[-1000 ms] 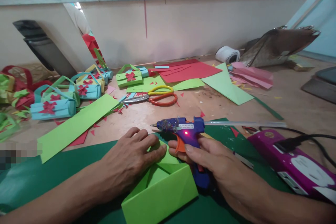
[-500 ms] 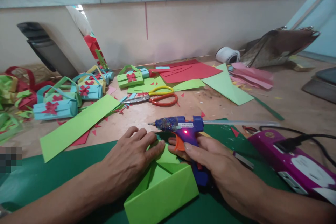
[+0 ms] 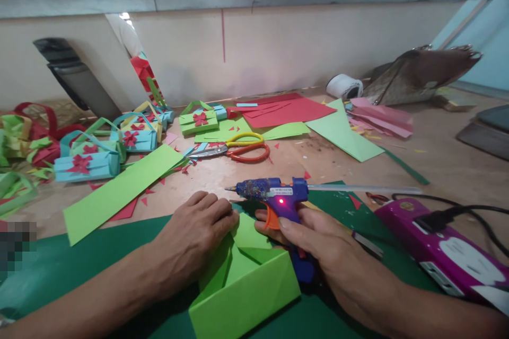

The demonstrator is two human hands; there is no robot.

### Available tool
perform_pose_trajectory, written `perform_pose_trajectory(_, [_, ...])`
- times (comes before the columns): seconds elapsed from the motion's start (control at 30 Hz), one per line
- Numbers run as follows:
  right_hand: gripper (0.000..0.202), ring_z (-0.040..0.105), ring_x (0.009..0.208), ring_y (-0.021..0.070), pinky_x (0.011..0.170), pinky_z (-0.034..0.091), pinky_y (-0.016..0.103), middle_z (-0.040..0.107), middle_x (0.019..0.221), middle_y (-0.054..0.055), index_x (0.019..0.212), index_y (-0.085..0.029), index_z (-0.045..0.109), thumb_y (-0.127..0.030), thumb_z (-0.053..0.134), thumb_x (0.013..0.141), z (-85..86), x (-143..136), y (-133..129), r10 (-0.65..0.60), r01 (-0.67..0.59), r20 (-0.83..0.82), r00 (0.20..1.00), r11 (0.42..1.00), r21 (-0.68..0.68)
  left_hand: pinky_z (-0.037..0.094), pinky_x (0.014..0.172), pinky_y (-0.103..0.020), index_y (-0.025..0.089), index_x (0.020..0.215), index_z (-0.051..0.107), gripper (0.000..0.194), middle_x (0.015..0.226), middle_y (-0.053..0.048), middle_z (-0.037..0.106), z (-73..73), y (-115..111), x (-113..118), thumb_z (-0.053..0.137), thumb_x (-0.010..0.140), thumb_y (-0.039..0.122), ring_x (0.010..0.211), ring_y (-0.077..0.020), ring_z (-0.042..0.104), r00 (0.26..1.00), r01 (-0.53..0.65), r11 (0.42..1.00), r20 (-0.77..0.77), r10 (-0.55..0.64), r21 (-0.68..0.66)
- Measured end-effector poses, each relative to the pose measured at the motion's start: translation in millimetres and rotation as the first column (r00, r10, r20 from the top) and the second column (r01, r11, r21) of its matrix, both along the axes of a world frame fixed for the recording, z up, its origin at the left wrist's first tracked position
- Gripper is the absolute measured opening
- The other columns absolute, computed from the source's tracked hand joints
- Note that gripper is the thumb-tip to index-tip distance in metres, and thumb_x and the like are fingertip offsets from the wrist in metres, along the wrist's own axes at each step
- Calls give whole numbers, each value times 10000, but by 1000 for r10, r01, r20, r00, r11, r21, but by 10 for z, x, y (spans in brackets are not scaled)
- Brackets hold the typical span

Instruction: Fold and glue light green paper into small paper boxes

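Note:
My right hand (image 3: 322,241) is wrapped round the grip of a blue hot glue gun (image 3: 286,196). Its red light glows, the nozzle points left, and a clear glue stick (image 3: 366,189) runs out of the back. My left hand (image 3: 199,233), fingers curled, holds the far left side of a folded green paper box (image 3: 246,294). The near wall of the box stands up and its inside shows folded flaps. The glue gun's nozzle is above the box's far end, apart from the paper. My left fingertips are partly hidden behind the knuckles.
A green mat (image 3: 123,259) lies under my hands. Beyond it are yellow-and-red handled scissors (image 3: 248,148), a green paper strip (image 3: 123,190), red sheets (image 3: 290,110) and small paper bags (image 3: 87,167) with red bows. At right sits a purple power strip (image 3: 441,243) with a black cord.
My left thumb and fingers have drawn back slightly to the left along the green paper. The right hand and glue gun stay nearly still; the whole view has shifted a little.

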State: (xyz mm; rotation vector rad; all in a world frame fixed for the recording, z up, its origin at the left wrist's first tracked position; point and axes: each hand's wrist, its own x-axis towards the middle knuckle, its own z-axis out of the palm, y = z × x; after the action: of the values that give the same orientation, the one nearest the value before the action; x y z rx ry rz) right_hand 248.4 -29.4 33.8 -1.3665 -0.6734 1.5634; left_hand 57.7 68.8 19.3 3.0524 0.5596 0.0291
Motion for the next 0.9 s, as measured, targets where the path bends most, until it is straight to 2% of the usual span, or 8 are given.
perform_pose_trajectory(0.13, [240, 550, 643, 114, 690, 475, 246, 564, 678, -33, 972, -203, 614, -389, 581, 822, -5, -1, -16, 5, -5, -23, 1000, 1000, -2, 361, 757, -395, 205, 1272, 390, 361, 978, -67, 545, 17, -2, 2, 391, 912, 174, 810, -214, 455, 1000, 19, 999, 2, -19, 27])
perform_pose_trajectory(0.23, [225, 536, 596, 99, 707, 485, 247, 554, 642, -42, 906, -194, 615, -395, 602, 806, 8, -12, -13, -13, 13, -29, 1000, 1000, -14, 361, 720, -395, 240, 1226, 442, 316, 949, -67, 530, 24, -14, 18, 367, 922, 194, 783, -218, 438, 999, 44, 995, -18, -43, 88])
perform_pose_trajectory(0.37, [233, 613, 719, 136, 661, 507, 242, 657, 845, 20, 966, -194, 613, -360, 603, 805, 64, 13, 44, -29, 28, -39, 999, 999, -29, 358, 718, -390, 248, 1224, 456, 315, 939, -75, 510, 24, -30, 5, 386, 919, 219, 786, -218, 427, 999, 49, 995, -18, -47, 89])
perform_pose_trajectory(0.5, [274, 628, 778, 150, 609, 515, 236, 664, 1024, 53, 1024, -204, 600, -365, 608, 803, 143, 170, 72, -59, 55, 118, 991, 998, 42, 360, 710, -394, 361, 1301, 369, 401, 942, -66, 497, 66, -64, -24, 408, 915, 259, 775, -220, 419, 996, 81, 993, -34, -78, 92])
perform_pose_trajectory(0.6, [331, 598, 623, 125, 562, 492, 245, 689, 939, 57, 1031, -190, 590, -421, 599, 795, 213, 311, 42, 53, -58, 283, 958, 998, 10, 373, 751, -413, 332, 1289, 385, 389, 982, -80, 514, 122, -96, -37, 408, 916, 223, 823, -229, 441, 994, 93, 990, -62, -87, 102])
perform_pose_trajectory(0.67, [290, 583, 608, 127, 566, 475, 246, 695, 840, 42, 994, -185, 604, -398, 585, 798, 274, 367, 23, 147, -149, 389, 909, 988, -27, 387, 748, -407, 293, 1275, 404, 365, 1003, -90, 526, 147, -107, -49, 408, 918, 216, 831, -227, 455, 993, 112, 991, -54, -108, 69])
perform_pose_trajectory(0.8, [134, 576, 590, 149, 533, 440, 247, 643, 644, 8, 862, -207, 643, -274, 559, 784, 403, 385, 15, 242, -231, 487, 839, 969, -84, 406, 723, -384, 264, 1250, 435, 344, 1019, -91, 542, 97, -101, -81, 420, 913, 197, 831, -220, 481, 987, 144, 990, 72, -144, 8])
perform_pose_trajectory(0.9, [110, 564, 556, 151, 510, 422, 248, 618, 601, 2, 810, -215, 650, -281, 571, 774, 451, 392, 6, 265, -247, 504, 822, 963, -104, 423, 709, -332, 264, 1246, 443, 378, 1001, -67, 565, 36, -98, -80, 413, 894, 128, 808, -183, 514, 949, 65, 992, 314, -28, -107])
